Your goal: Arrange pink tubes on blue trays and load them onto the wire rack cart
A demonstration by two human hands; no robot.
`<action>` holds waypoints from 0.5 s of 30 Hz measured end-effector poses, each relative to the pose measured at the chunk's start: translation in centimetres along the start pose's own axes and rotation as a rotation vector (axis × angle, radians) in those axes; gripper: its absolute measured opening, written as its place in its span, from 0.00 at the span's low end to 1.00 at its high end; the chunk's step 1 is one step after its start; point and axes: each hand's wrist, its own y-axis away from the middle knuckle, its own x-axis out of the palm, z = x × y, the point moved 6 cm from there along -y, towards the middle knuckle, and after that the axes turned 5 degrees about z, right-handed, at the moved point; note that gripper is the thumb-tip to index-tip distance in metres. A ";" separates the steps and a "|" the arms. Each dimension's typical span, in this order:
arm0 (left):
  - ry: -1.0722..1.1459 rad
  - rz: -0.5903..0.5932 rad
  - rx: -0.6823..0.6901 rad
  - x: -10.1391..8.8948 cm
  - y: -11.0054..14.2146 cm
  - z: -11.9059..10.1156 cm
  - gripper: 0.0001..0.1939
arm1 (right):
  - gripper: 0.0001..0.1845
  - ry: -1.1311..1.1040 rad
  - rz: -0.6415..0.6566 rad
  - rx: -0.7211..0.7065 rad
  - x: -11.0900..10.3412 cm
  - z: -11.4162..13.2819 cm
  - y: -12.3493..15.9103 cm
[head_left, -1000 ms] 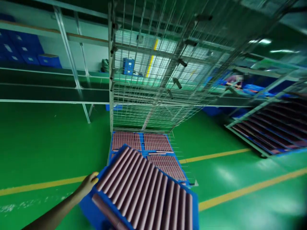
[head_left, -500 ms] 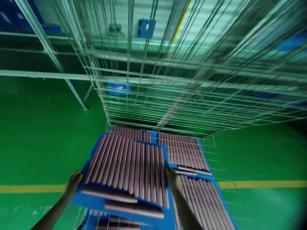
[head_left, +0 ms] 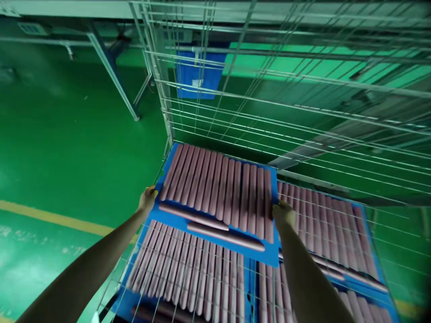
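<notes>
With left hand [head_left: 148, 198] and right hand [head_left: 284, 213], grips opposite edges of a blue tray [head_left: 271, 257] lined with pinkish rods [head_left: 215, 184]. Holds it at the far left of the wire rack [head_left: 167, 120], beside other filled trays [head_left: 127, 303].

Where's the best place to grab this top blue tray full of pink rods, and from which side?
Probably by its two short side edges, one hand each, from the near side: the blue tray is wide and flat, loose rods lie along its near edge, and the left hand and right hand already sit there.
</notes>
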 end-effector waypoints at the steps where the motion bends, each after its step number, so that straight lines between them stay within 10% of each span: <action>1: -0.026 -0.003 0.005 0.2 -0.3 -0.1 0.14 | 0.14 -0.001 -0.001 0.010 0.1 0.1 -0.3; 15: -0.425 -0.061 0.110 -2.0 -0.5 -2.3 0.19 | 0.16 0.048 0.006 0.024 1.7 2.5 -0.1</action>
